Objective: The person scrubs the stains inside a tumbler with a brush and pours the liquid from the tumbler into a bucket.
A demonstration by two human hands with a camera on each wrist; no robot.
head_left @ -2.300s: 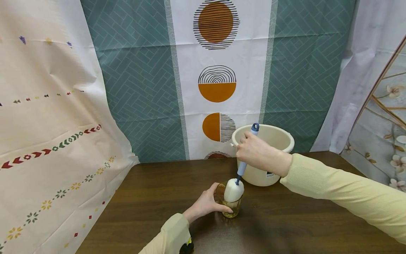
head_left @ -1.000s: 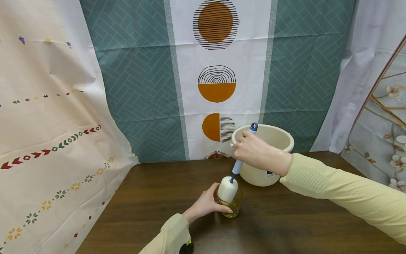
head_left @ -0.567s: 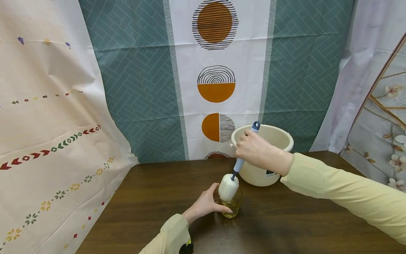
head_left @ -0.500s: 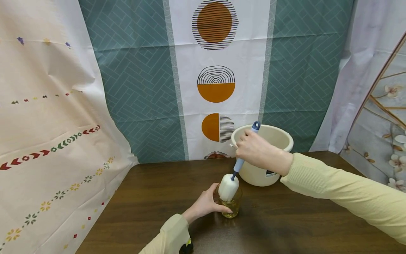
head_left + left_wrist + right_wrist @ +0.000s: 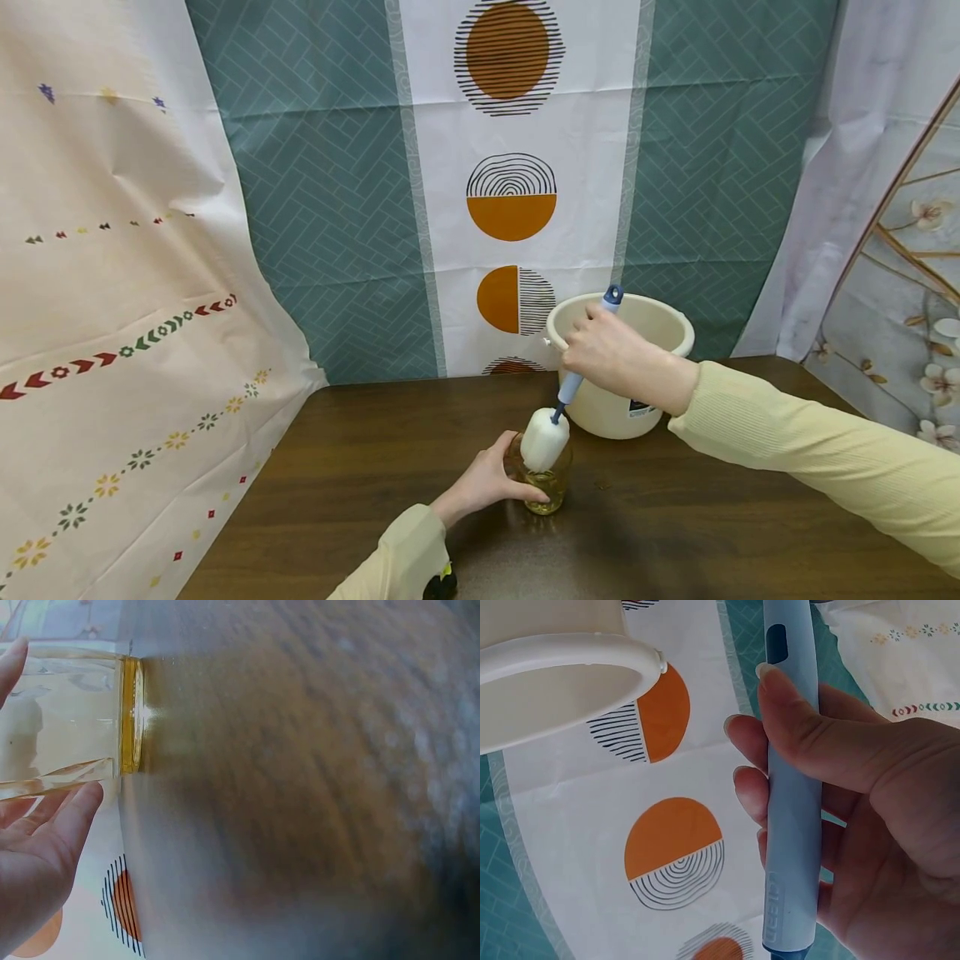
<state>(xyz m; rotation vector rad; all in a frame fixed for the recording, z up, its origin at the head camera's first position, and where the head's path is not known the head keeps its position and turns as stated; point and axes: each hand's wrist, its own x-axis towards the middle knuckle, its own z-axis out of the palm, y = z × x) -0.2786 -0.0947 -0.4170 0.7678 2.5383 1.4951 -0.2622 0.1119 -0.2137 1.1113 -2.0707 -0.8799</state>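
An amber-tinted drinking glass (image 5: 553,487) stands upright on the brown table, its base ring (image 5: 130,716) visible in the left wrist view. My left hand (image 5: 491,481) grips it from the left, thumb at the front and fingers behind. Partly inside the glass is the white sponge head (image 5: 545,439) of a bottle brush, tilted with its handle leaning right. My right hand (image 5: 609,350) is wrapped round the brush's pale blue handle (image 5: 791,825), whose dark blue looped end sticks out above the fist. The sponge's lower end shows only faintly through the glass.
A cream bucket (image 5: 615,421) stands just behind and right of the glass, with my right hand in front of its rim. Brown wooden table (image 5: 390,433) surrounds them. Patterned cloths (image 5: 330,208) hang at the back and both sides. A black object (image 5: 441,585) sits by my left sleeve.
The brush first swings left inside the glass, then comes slightly back right and up, with my right hand moving along. My left hand and the glass stay in place.
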